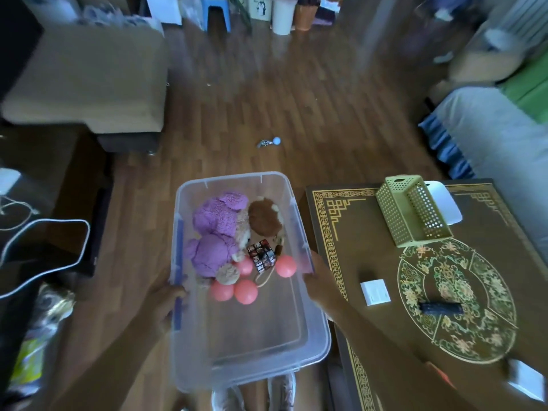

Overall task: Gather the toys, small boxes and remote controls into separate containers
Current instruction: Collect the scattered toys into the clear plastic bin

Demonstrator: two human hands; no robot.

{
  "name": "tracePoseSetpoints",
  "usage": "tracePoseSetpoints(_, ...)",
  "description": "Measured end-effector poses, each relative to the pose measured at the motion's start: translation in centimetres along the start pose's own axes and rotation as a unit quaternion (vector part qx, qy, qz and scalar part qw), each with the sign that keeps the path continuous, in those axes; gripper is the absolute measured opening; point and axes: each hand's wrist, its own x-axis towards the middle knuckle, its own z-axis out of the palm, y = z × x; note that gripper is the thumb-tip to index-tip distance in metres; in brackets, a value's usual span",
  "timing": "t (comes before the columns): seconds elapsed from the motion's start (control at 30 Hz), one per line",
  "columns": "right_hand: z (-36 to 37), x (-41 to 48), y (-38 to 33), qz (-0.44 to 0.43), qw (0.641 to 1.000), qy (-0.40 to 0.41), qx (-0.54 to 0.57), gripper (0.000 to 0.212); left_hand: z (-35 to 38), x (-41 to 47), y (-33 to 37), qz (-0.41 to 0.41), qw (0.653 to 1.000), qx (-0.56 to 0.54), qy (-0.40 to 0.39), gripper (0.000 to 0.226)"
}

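Note:
I hold a clear plastic bin (231, 180) above the floor, my left hand (166, 301) gripping its left rim and my right hand (318, 280) its right rim. Inside lie a purple plush toy (213, 232), a brown plush toy (264, 216), a puzzle cube (261, 256) and several pink balls (286, 266). On the table (355, 232) to the right sit a green perforated basket (412, 210) tipped on its side, a small white box (375, 292) and a dark remote control (441, 308). A toy gun (262, 143) and a small blue ball (276, 140) lie on the floor ahead.
A beige sofa (89, 81) stands at the left, a bed with grey cover (489, 134) at the right. A white lid (443, 200) lies behind the basket. Another white box (525, 378) sits at the table's near right. Stools and bins line the far wall.

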Motion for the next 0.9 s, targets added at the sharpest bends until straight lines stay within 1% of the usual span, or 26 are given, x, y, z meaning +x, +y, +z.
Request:
tracePoseSetpoints(0.1, -0.7, -1.1, -1.1, 0.012, 0.999, 0.024, 0.043, 0.049, 1.1, -2.4, 2.2, 0.027, 0.998, 0.05, -0.005, 0.042)
tracePoseSetpoints(0.23, -1.0, -1.8, -1.6, 0.033, 0.997, 0.026, 0.067, 0.044, 0.8, -4.1, 3.4, 0.02, 0.999, 0.043, -0.006, 0.034)
tracePoseSetpoints(0.37, -0.8, -1.7, -2.8, 0.027, 0.996, 0.023, 0.085, 0.035, 0.4, -4.3, 4.8, 0.04, 0.999, 0.028, -0.008, 0.038)
tracePoseSetpoints(0.5, -1.2, -0.1, -4.4, 0.024, 0.993, 0.036, 0.107, 0.036, 1.1, -2.8, 7.4, 0.029, 0.999, 0.014, -0.005, 0.045)
tracePoseSetpoints(0.57, -1.5, 1.5, -5.0, 0.029, 0.993, 0.035, 0.107, 0.041, 1.9, -1.5, 8.8, 0.026, 0.999, 0.021, -0.01, 0.044)
tracePoseSetpoints(0.67, -2.3, 4.4, -5.8, 0.037, 0.993, 0.032, 0.11, 0.067, 3.6, 0.9, 11.5, 0.025, 0.999, 0.031, -0.008, 0.039)
tracePoseSetpoints(0.7, -2.7, 5.7, -6.2, 0.043, 0.992, 0.031, 0.112, 0.07, 4.3, 2.0, 12.4, 0.027, 0.999, 0.04, -0.008, 0.04)
tracePoseSetpoints(0.8, -4.1, 9.9, -7.4, 0.047, 0.99, 0.037, 0.125, 0.071, 6.9, 5.1, 15.2, 0.031, 0.999, 0.041, -0.018, 0.043)
tracePoseSetpoints(0.9, -5.8, 14.0, -9.4, 0.056, 0.988, 0.039, 0.136, 0.072, 9.5, 8.1, 18.8, 0.034, 0.998, 0.05, -0.012, 0.04)
